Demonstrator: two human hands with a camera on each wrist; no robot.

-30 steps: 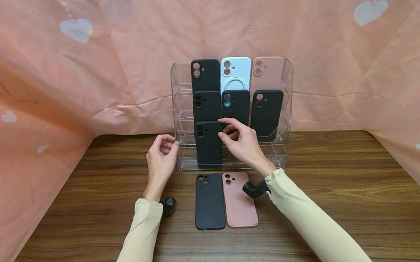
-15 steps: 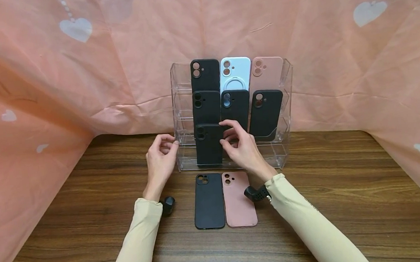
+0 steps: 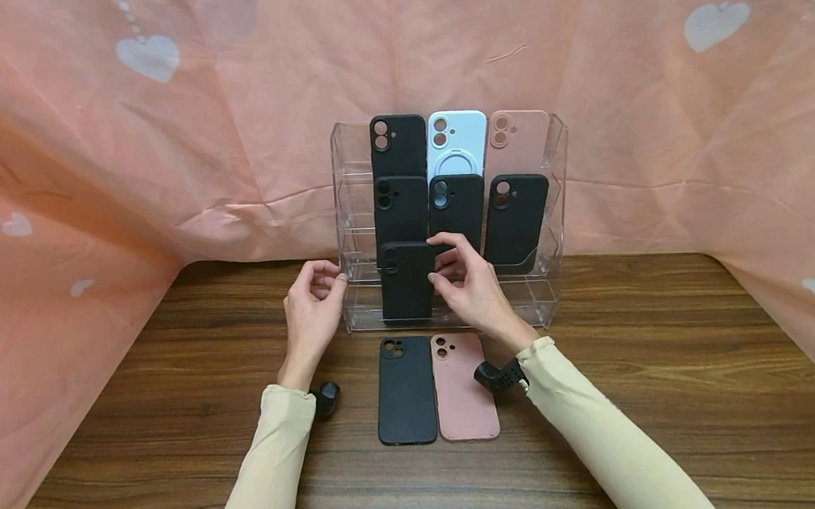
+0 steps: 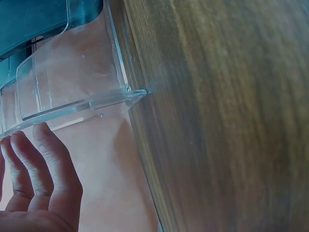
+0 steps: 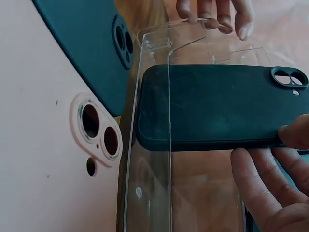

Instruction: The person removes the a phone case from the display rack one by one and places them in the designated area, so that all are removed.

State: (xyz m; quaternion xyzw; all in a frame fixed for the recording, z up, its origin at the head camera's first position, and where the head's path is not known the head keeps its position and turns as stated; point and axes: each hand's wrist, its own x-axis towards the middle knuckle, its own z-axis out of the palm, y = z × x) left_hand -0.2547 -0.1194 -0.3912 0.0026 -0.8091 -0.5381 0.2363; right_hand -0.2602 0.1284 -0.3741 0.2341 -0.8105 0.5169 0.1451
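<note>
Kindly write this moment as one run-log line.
right hand: holds bottom-row black case by edge | left hand: at side of clear rack | table: flat black case, flat pink case

Pink cloth point(image 3: 627, 106) with white hearts point(image 3: 149, 60) stands behind and beside the brown wooden table point(image 3: 686, 359).

Our left forearm point(image 3: 269, 465) and right forearm point(image 3: 613, 439) slant inward toward the clear rack point(image 3: 349, 150) | left hand point(image 3: 314, 299): we bend fingers loosely, tips against the rack's left side | right hand point(image 3: 470, 281): we pinch, thumb opposite bent fingers, in front of the rack
</note>
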